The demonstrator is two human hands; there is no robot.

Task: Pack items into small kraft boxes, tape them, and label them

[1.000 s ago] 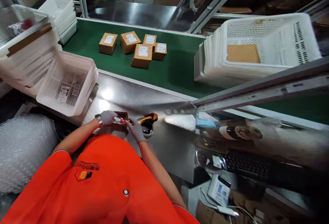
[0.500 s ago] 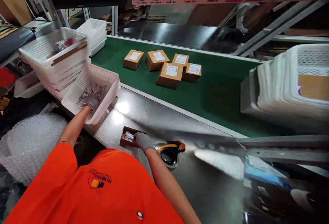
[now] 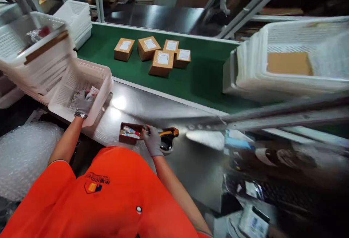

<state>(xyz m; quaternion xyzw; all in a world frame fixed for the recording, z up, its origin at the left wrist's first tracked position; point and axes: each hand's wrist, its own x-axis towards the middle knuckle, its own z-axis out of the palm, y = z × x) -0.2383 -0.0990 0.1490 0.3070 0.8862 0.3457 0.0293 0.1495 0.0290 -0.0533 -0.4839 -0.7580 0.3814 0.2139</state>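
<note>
My gloved left hand (image 3: 83,102) reaches into a white mesh basket (image 3: 105,81) at the left and is closed on a small white paper slip (image 3: 93,92). A second label lies on the basket floor. My gloved right hand (image 3: 152,139) rests on the right end of a small open brown box (image 3: 130,133) on the steel table; its fingers curl against the box edge. The box holds small packaged items. A black and orange tape dispenser (image 3: 167,139) sits just right of that hand.
Several sealed labelled cartons (image 3: 161,63) lie on the green conveyor belt (image 3: 201,78). Stacked white baskets stand at the left (image 3: 40,56) and right (image 3: 286,67). Bubble wrap (image 3: 24,154) lies at the lower left. A metal rail (image 3: 286,116) crosses the right side.
My left hand went from the small box into the mesh basket and now lifts a paper slip. My right hand stays at the box. The camera view shifted.
</note>
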